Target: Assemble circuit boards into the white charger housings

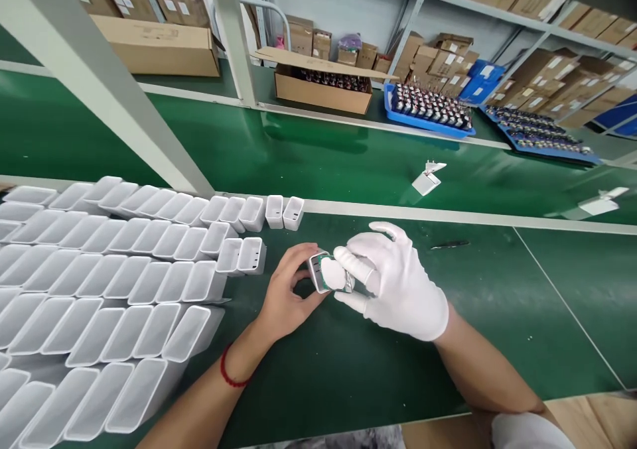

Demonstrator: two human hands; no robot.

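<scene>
My left hand (286, 296), bare with a red cord at the wrist, grips a white plastic housing (316, 273) between thumb and fingers. A circuit board assembly (332, 273) with a green edge and a round white face sits at the housing's open end, partly inside it. My right hand (393, 283) wears a white glove. Its thumb and fingers close around the assembly's right side, where a bit of metal shows. The gloved fingers hide part of the assembly.
Rows of open white housings (164, 283) fill the left of the green bench (497, 290). A dark thin tool (450, 244) lies to the right. Beyond a pale rail, white parts (426, 182) rest on the green belt. Blue trays (428, 125) and a carton (323, 94) of assemblies stand behind.
</scene>
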